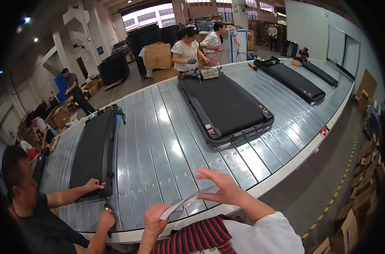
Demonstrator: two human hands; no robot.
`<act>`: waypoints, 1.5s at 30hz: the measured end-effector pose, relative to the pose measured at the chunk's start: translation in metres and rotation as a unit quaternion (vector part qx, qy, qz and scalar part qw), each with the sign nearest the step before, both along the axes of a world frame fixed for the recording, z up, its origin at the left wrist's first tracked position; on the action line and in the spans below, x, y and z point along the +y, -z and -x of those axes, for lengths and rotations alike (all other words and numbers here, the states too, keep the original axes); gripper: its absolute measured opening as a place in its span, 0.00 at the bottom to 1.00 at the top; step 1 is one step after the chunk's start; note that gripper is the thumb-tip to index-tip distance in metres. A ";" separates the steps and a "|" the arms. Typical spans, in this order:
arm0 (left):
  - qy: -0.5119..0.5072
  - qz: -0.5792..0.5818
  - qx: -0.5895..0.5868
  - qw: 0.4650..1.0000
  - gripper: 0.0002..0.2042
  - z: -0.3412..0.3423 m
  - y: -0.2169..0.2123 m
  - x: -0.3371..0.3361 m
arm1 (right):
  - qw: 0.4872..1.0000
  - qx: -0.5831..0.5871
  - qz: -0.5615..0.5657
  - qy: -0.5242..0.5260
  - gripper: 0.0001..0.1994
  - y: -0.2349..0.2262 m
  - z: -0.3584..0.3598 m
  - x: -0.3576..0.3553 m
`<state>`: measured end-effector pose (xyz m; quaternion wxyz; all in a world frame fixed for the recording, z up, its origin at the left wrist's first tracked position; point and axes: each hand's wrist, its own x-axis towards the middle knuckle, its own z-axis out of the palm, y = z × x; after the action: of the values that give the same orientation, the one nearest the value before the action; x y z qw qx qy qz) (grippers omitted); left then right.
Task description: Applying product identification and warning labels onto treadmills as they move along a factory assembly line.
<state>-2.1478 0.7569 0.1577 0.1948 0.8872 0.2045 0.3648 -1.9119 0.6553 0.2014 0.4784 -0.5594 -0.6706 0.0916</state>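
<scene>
We stand at the near edge of a long conveyor of ribbed grey metal slats [167, 139], which curves away across a warehouse floor and carries four flat black walking-pad treadmills: one at the left [93, 152], one in the middle [224, 106] and two further off at the right [292, 78] [317, 72]. Between our hands, just above the conveyor's white rim, we hold a thin strip of clear, glossy plastic film [186, 202], slightly bowed and catching the light. Our left hand [155, 219] pinches its lower end between thumb and fingers; our right hand [220, 186] lies over the upper end with fingers spread, thumb under the film. At the lower left a co-worker in a dark shirt reaches in, one hand [93, 185] on the left treadmill's corner and the other hand [107, 220] gripping a black cord at the conveyor's edge. Two people in white tops [186, 53] work at the far side beside brown cardboard boxes [157, 56], and a small open tray [209, 73] sits on the middle treadmill's far end.
</scene>
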 end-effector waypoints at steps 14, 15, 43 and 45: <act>0.067 0.005 0.061 0.996 0.09 0.026 -0.006 0.022 | 0.979 -0.114 0.131 -0.110 0.33 0.022 0.072 0.035; 0.068 -0.005 0.059 0.996 0.09 0.028 -0.006 0.023 | 0.978 -0.115 0.132 -0.111 0.33 0.020 0.077 0.037; 0.027 0.155 0.038 0.987 0.08 0.111 0.023 0.090 | 0.976 -0.214 0.020 -0.040 0.29 0.011 0.140 0.108; 0.015 0.139 0.056 0.989 0.07 0.113 0.022 0.095 | 0.978 -0.201 0.033 -0.046 0.29 0.006 0.139 0.111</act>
<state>-2.2609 0.8518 0.1356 0.3099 0.8738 0.2501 0.2791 -2.0514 0.7663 0.1949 0.3104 -0.5502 -0.7749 0.0206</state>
